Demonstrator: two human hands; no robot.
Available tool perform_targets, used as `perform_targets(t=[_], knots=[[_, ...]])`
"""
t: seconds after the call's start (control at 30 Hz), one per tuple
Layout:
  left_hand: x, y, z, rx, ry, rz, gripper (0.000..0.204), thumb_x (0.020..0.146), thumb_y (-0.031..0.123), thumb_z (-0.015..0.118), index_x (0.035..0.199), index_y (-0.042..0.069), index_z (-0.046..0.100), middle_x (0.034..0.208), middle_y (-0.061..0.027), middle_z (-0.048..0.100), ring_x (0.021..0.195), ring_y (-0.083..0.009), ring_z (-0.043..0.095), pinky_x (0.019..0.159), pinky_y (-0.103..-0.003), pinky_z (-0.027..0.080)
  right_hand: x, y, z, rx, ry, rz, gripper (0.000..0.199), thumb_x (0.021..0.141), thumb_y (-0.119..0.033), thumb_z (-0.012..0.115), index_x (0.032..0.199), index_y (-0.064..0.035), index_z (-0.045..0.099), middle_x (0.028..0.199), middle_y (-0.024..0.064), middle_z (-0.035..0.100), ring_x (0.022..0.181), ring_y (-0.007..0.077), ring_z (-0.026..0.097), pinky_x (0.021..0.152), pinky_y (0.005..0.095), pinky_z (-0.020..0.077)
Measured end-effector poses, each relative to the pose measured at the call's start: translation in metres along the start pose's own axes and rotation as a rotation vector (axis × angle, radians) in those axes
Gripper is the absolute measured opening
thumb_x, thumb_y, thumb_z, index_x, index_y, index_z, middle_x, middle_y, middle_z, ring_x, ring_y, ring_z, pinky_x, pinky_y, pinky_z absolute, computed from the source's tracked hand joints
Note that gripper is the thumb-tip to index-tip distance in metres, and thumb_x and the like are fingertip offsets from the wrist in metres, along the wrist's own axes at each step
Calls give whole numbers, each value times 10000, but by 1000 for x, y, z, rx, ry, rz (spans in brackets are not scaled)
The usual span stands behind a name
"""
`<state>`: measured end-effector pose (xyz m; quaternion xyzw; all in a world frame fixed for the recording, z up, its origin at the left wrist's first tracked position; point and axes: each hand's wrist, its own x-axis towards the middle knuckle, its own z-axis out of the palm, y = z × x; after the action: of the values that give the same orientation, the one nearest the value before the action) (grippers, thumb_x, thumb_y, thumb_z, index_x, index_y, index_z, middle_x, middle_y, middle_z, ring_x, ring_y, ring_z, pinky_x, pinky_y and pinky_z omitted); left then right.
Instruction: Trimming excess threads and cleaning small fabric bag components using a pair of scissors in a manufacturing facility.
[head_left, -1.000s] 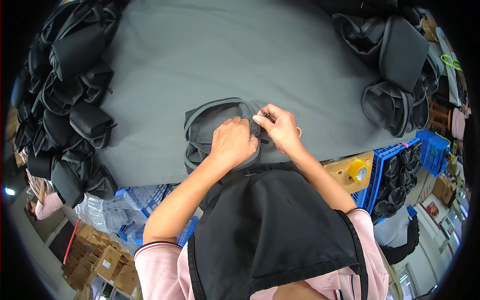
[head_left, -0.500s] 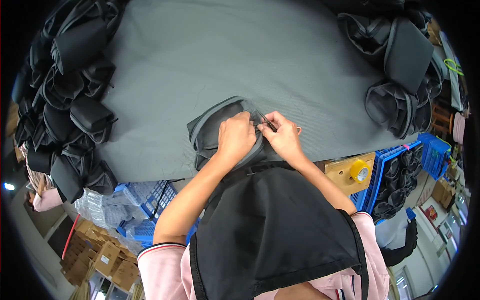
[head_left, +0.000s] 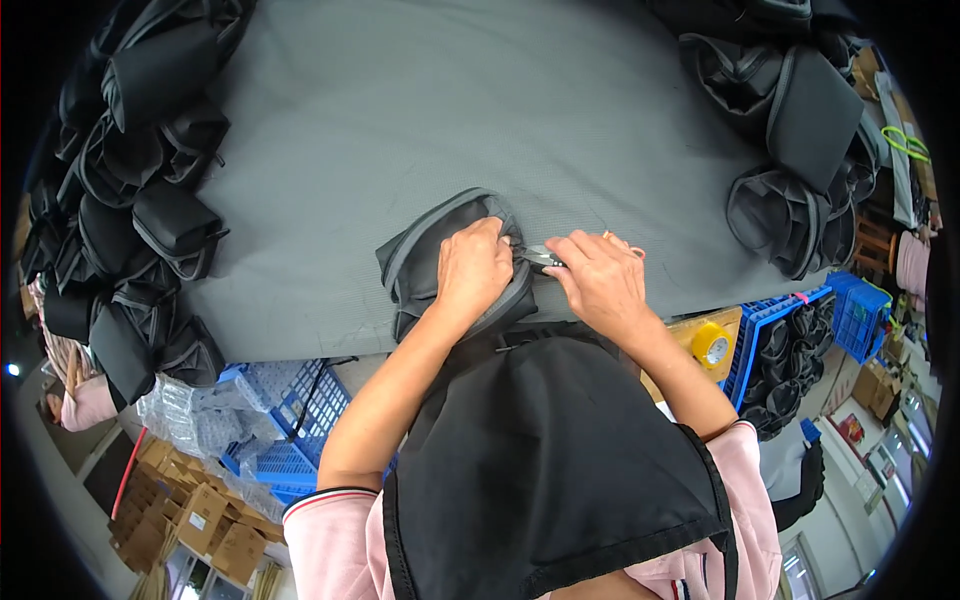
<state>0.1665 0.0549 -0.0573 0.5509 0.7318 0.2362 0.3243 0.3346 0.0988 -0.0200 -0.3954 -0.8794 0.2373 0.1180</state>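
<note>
A black fabric pouch (head_left: 425, 245) with grey edging lies unzipped near the front edge of the grey-covered table. My left hand (head_left: 472, 268) reaches over its opening, the fingers closed on the pouch's right rim. Just right of the pouch, my right hand (head_left: 603, 278) is closed around small thread snips (head_left: 538, 256). Their silvery blades point left, toward my left fingertips at the rim. The hand covers most of the handle. What lies between the left fingertips is too small to make out.
Black pouches are heaped along the left (head_left: 160, 75) and right (head_left: 818, 118) of the table. Yellow tape (head_left: 711, 345) sits on a wooden board by the front edge, beside a blue crate (head_left: 752, 350) of pouches. Cardboard boxes (head_left: 203, 515) stand at lower left; another person's arm (head_left: 85, 405) shows at left.
My right hand has drawn back to the right and turned its back upward, so the snips' blades now show pointing left. My left hand stays on the pouch.
</note>
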Motion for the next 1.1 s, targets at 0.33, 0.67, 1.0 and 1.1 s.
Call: perform_targets(t=[0.33,0.67,1.0,1.1], knots=[[0,0,-1,-30,-12,-17,205,758,114,576,692,-38,455,676,-210,541,658,-407,532,593,-446,408,20,-10,0,-291,-104,-233,120,632,-82,641,699,-83,542,635,34,515,603,186,557,600,327,417],[-2,-3,-3,-56,-39,-32,172,761,107,579,727,-34,488,695,-199,549,674,-406,538,605,-451,409,19,-7,-19,280,80,254,184,717,-140,686,839,-41,591,694,43,568,583,179,558,613,307,456],[-7,8,-12,-21,-415,-5,323,817,186,567,1029,-51,513,1095,-208,562,1013,-353,539,840,-433,436,48,16,37,702,-218,423,347,706,-214,737,900,-6,538,764,76,578,698,143,538,631,303,451],[-6,28,-16,88,-464,-96,405,795,288,601,1028,-39,547,1081,-201,588,1003,-350,557,852,-437,442,45,5,34,580,-184,424,288,709,-164,721,863,-21,524,723,73,580,639,143,546,595,298,450]])
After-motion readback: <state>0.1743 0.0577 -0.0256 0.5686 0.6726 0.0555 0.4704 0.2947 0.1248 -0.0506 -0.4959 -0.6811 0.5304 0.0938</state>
